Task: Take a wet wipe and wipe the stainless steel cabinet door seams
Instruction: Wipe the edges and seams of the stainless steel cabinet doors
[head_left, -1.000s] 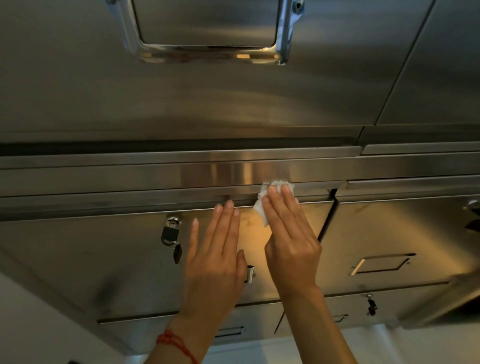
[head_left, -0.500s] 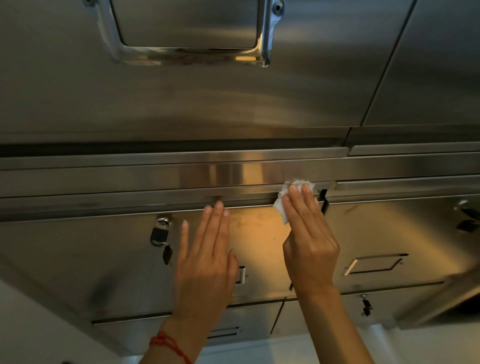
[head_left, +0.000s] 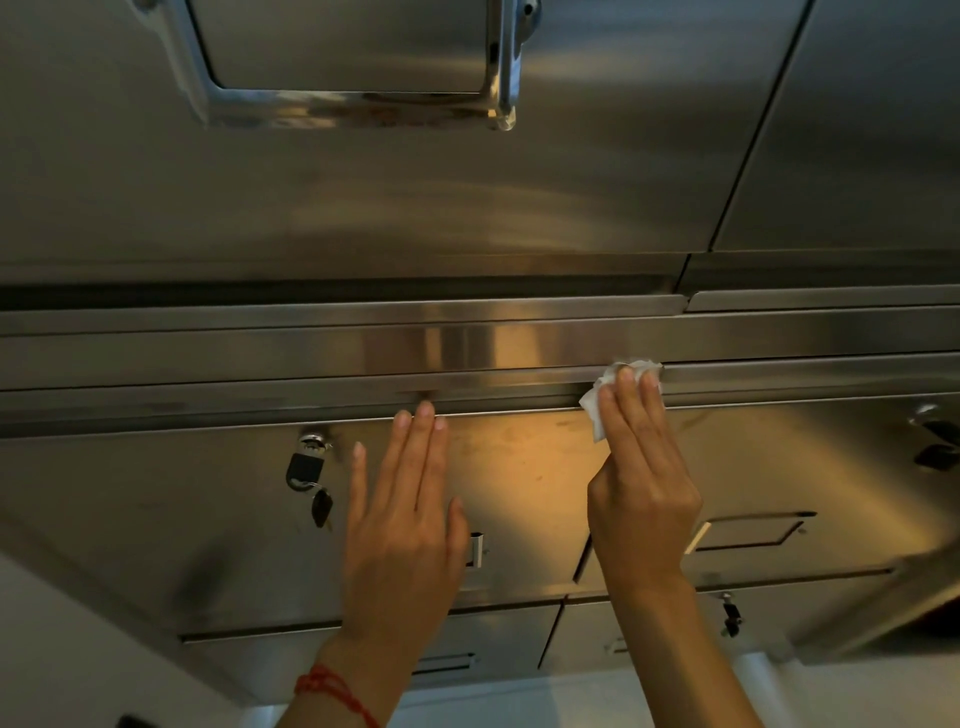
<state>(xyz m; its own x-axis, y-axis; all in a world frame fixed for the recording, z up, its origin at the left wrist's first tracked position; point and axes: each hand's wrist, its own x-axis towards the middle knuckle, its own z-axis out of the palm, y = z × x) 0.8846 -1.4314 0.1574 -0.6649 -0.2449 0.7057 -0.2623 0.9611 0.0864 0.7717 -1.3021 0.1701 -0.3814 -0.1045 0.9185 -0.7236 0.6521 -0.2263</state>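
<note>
The right hand presses a small crumpled white wet wipe with straight fingers against the long seam at the top of the shiny steel cabinet door. The left hand lies flat and open on that door, beside a black padlock.
</note>
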